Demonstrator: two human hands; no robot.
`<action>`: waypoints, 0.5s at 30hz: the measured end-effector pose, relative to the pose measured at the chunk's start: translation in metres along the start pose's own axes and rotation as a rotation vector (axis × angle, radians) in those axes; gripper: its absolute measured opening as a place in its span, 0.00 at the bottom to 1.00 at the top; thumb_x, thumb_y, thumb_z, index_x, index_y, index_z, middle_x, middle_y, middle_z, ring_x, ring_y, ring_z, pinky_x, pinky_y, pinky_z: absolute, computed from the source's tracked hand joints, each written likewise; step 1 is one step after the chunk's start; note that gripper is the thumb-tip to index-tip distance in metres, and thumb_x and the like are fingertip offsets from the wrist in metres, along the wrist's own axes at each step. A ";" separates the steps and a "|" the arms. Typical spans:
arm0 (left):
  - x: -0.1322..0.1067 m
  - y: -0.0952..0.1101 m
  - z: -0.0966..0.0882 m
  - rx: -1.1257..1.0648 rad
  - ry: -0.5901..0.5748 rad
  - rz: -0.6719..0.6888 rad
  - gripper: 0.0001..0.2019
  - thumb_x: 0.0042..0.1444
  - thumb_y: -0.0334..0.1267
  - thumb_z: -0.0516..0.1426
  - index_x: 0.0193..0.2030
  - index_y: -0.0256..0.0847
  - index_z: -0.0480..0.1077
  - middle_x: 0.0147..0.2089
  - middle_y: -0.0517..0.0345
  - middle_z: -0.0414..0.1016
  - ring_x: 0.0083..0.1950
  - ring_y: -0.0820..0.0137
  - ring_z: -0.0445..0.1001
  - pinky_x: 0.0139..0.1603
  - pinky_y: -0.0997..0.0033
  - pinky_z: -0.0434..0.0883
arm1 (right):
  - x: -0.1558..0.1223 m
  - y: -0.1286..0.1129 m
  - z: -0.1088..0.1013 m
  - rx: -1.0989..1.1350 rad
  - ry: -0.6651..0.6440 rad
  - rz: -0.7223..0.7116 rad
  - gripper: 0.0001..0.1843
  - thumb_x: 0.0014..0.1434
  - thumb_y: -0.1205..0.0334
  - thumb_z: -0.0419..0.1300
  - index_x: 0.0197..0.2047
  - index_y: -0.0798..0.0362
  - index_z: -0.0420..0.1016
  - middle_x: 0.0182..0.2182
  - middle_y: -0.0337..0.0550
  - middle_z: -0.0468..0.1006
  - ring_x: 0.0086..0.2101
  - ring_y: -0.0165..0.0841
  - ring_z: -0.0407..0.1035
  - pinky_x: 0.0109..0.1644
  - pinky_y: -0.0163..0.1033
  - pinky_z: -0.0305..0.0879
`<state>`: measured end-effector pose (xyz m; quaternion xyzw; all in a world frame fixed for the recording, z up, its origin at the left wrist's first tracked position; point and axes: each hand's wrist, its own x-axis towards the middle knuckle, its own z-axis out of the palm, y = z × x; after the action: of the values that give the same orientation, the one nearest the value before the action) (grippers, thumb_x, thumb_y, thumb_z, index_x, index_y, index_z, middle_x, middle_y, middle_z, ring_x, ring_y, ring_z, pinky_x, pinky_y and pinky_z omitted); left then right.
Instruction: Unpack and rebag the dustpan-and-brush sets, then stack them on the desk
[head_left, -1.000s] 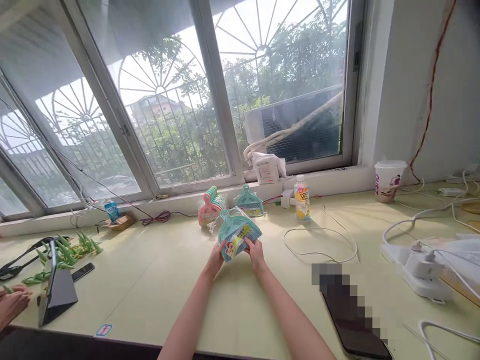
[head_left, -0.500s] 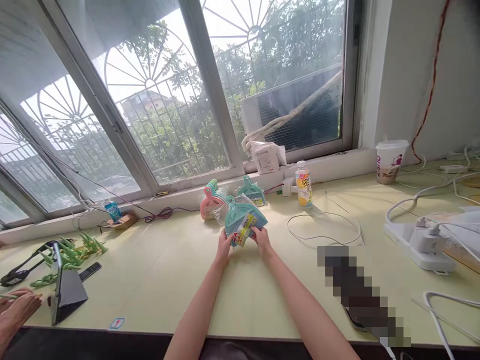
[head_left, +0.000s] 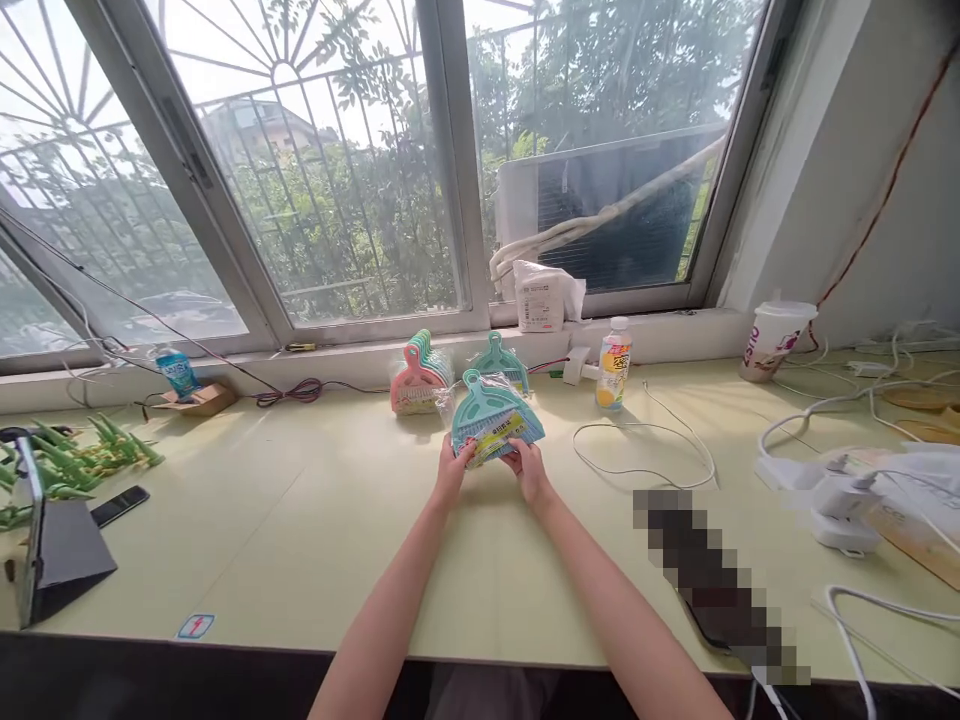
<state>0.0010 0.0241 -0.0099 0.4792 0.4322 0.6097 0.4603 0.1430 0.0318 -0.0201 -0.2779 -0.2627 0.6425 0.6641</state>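
Between my hands is a teal dustpan and brush set (head_left: 491,405) in clear plastic wrap, with a yellow label across its lower part. My left hand (head_left: 454,466) grips its lower left corner, and my right hand (head_left: 529,468) holds the lower right edge. Both hands are closed on it, some fingers hidden behind. Just behind to the left stands a row of wrapped dustpan sets, a pink one (head_left: 417,388) in front and green ones after it. Another teal dustpan set (head_left: 501,362) leans near the window sill, partly covered by the held one.
A drink bottle (head_left: 613,370) and a lidded cup (head_left: 776,340) stand at the back right. White cables and a power strip (head_left: 844,520) lie on the right. On the left are a tablet in a stand (head_left: 71,545), a phone (head_left: 120,506) and green plant-like pieces (head_left: 82,455).
The held dustpan set is less tilted now, with both hands still on it. My view has shifted left-to-right, and the other person's hand at the far left has gone out of sight.
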 end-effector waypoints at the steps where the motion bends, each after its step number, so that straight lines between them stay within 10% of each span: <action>1: 0.000 0.000 -0.001 0.004 0.005 0.010 0.28 0.43 0.47 0.65 0.48 0.39 0.62 0.45 0.49 0.75 0.47 0.58 0.75 0.46 0.59 0.72 | -0.002 0.000 0.000 -0.013 -0.021 0.000 0.14 0.44 0.63 0.65 0.37 0.55 0.73 0.34 0.41 0.81 0.35 0.33 0.76 0.40 0.36 0.75; 15: -0.007 -0.003 -0.003 0.094 0.011 0.115 0.26 0.47 0.47 0.63 0.49 0.42 0.58 0.40 0.51 0.76 0.41 0.61 0.77 0.39 0.62 0.74 | -0.005 -0.001 -0.004 0.015 0.082 0.039 0.09 0.49 0.67 0.64 0.37 0.55 0.74 0.33 0.42 0.81 0.33 0.33 0.76 0.39 0.36 0.76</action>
<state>-0.0007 0.0178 -0.0148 0.5209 0.4345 0.6168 0.3993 0.1467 0.0267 -0.0220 -0.3041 -0.2250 0.6453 0.6638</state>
